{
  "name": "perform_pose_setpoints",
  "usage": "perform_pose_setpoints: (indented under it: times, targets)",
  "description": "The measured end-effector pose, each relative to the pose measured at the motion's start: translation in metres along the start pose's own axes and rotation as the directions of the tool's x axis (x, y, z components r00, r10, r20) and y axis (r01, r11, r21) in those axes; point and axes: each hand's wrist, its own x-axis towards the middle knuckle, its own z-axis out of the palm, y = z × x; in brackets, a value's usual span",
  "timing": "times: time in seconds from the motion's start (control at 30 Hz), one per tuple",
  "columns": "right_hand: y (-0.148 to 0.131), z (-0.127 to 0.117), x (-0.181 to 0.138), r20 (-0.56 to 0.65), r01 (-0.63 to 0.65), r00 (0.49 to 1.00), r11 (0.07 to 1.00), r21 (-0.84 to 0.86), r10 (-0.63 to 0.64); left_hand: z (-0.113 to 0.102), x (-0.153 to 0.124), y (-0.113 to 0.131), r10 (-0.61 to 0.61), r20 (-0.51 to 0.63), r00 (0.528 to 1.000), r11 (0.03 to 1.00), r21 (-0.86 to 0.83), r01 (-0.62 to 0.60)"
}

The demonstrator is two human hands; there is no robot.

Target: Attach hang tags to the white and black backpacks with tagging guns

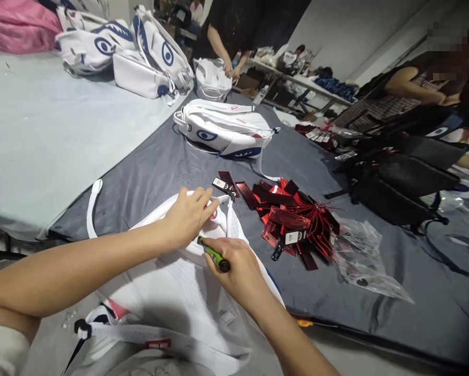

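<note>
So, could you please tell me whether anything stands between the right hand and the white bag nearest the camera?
Only the green tool, held in the right hand, its tip by the white bag. Nothing else visible stands between; the left hand rests on the bag.

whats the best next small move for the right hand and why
Probably ease the tip of the green tool gently along the white bag: the right hand grips the tool with its tip by the bag's upper part, and the left hand lies on the bag close by, likely steadying it.
</note>
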Motion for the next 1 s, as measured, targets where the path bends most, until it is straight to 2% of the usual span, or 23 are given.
perform_pose_setpoints:
  times: [0.1, 0.17, 0.27, 0.37, 0.43, 0.53, 0.63, 0.7, 0.8, 0.87, 1.0]
  targets:
    - [-0.007, -0.003, -0.010, -0.047, -0.006, 0.999, 1.000, 0.004, 0.006, -0.011, -0.017, 0.007, -0.010, -0.031, 0.999, 1.000, 0.021, 0.010]
    - [-0.016, -0.006, -0.017, -0.080, 0.004, 0.997, 1.000, 0.027, -0.002, -0.021, -0.040, 0.010, -0.027, -0.065, 0.998, 0.999, 0.037, 0.029]
    - [-0.036, -0.007, -0.021, -0.106, 0.134, 0.987, 0.981, 0.137, -0.120, -0.034, -0.088, 0.004, -0.089, -0.059, 0.994, 0.995, 0.029, 0.091]
    - [-0.054, -0.004, -0.014, -0.134, 0.238, 0.966, 0.960, 0.145, -0.219, -0.045, -0.130, -0.013, -0.229, 0.047, 0.972, 0.973, -0.027, 0.230]
    - [-0.063, 0.002, -0.004, -0.147, 0.280, 0.954, 0.953, 0.119, -0.262, -0.048, -0.144, -0.025, -0.331, 0.163, 0.929, 0.934, -0.080, 0.347]
    - [-0.074, 0.019, 0.008, -0.141, 0.318, 0.944, 0.936, 0.149, -0.298, -0.041, -0.138, -0.040, -0.415, 0.305, 0.857, 0.874, -0.127, 0.468]
    - [-0.082, 0.042, 0.006, -0.158, 0.291, 0.955, 0.903, 0.317, -0.252, -0.023, -0.113, -0.050, -0.451, 0.362, 0.816, 0.851, -0.102, 0.515]
    - [-0.085, 0.054, -0.002, -0.191, 0.293, 0.954, 0.860, 0.417, -0.232, -0.010, -0.099, -0.053, -0.427, 0.382, 0.819, 0.861, -0.104, 0.497]
    - [-0.082, 0.063, -0.009, -0.222, 0.331, 0.941, 0.826, 0.457, -0.255, 0.002, -0.091, -0.059, -0.363, 0.345, 0.866, 0.891, -0.143, 0.430]
    - [-0.075, 0.062, -0.007, -0.205, 0.351, 0.936, 0.824, 0.446, -0.288, 0.002, -0.094, -0.063, -0.339, 0.322, 0.884, 0.899, -0.166, 0.406]
    - [-0.061, 0.059, 0.006, -0.193, 0.340, 0.939, 0.846, 0.411, -0.284, -0.015, -0.107, -0.063, -0.303, 0.393, 0.868, 0.891, -0.206, 0.404]
